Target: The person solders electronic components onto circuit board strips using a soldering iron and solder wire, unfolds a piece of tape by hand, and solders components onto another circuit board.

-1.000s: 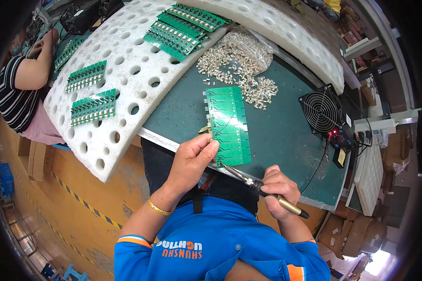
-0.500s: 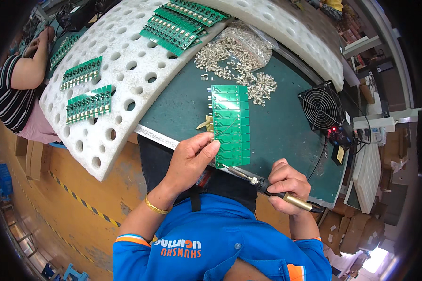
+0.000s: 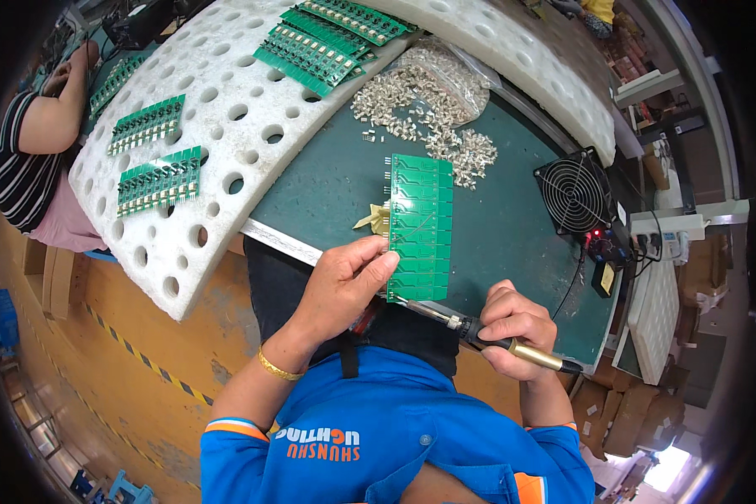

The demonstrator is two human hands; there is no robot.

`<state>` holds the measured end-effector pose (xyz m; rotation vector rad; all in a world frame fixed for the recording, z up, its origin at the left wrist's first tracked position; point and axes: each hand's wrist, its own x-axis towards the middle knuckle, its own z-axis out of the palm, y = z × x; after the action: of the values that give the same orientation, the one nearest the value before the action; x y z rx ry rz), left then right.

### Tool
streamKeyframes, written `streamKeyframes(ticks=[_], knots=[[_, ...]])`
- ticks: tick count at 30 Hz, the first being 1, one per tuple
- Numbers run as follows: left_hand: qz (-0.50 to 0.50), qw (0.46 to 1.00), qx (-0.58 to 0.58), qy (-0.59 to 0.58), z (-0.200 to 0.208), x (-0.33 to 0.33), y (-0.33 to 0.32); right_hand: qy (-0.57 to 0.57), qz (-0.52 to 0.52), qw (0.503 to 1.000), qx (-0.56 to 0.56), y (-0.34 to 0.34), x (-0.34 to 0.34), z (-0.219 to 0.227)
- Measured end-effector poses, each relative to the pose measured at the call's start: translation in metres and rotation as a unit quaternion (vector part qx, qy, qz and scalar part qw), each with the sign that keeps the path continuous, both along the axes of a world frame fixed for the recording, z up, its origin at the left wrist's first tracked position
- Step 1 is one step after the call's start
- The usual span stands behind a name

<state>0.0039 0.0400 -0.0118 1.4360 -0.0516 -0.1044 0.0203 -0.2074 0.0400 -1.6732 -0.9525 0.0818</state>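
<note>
Between the thumb and fingers of my left hand (image 3: 350, 281), a green circuit board panel (image 3: 421, 227) is pinched by its left edge, its flat track side facing up. Small pins stick out along that edge. My right hand (image 3: 517, 332) is closed round the handle of a soldering iron (image 3: 470, 328) with a dark grip and a brass-coloured rear. The iron's tip meets the board's near left corner; whether it touches a joint is too small to tell. A crumpled yellowish piece (image 3: 373, 220) lies on the table just left of the board.
Loose small metallic components (image 3: 466, 155) are heaped beyond the board, partly in a clear plastic bag (image 3: 454, 76). A black fan (image 3: 573, 193) stands at the right with cables. White perforated foam (image 3: 218, 134) at the left carries several populated boards (image 3: 160, 181). A co-worker's arm (image 3: 50, 126) shows far left.
The board in my left hand has shifted slightly to the right. The soldering iron stays at its near left corner, and both grips are unchanged.
</note>
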Motion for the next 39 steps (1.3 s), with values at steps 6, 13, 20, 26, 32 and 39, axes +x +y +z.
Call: streamKeyframes(ticks=[6, 13, 20, 26, 32, 39], knots=[[-0.010, 0.999, 0.037, -0.005, 0.000, 0.001, 0.001, -0.010, 0.013, 0.999, -0.029, 0.000, 0.002, 0.006], [-0.034, 0.998, 0.039, 0.030, 0.000, -0.001, 0.002, -0.017, 0.016, 0.998, -0.050, 0.002, 0.003, 0.011], [-0.021, 0.998, 0.061, 0.009, 0.002, 0.000, 0.001, -0.022, 0.026, 0.997, -0.071, 0.004, 0.006, 0.017], [-0.039, 0.993, 0.108, 0.011, 0.011, 0.001, 0.003, -0.023, 0.038, 0.993, -0.114, 0.005, 0.011, 0.024], [-0.013, 0.988, 0.146, -0.045, 0.009, 0.001, -0.002, -0.028, 0.026, 0.987, -0.156, 0.010, 0.009, 0.032], [-0.021, 0.987, 0.153, -0.046, 0.008, 0.000, -0.002, -0.016, 0.029, 0.988, -0.149, 0.009, 0.011, 0.030]])
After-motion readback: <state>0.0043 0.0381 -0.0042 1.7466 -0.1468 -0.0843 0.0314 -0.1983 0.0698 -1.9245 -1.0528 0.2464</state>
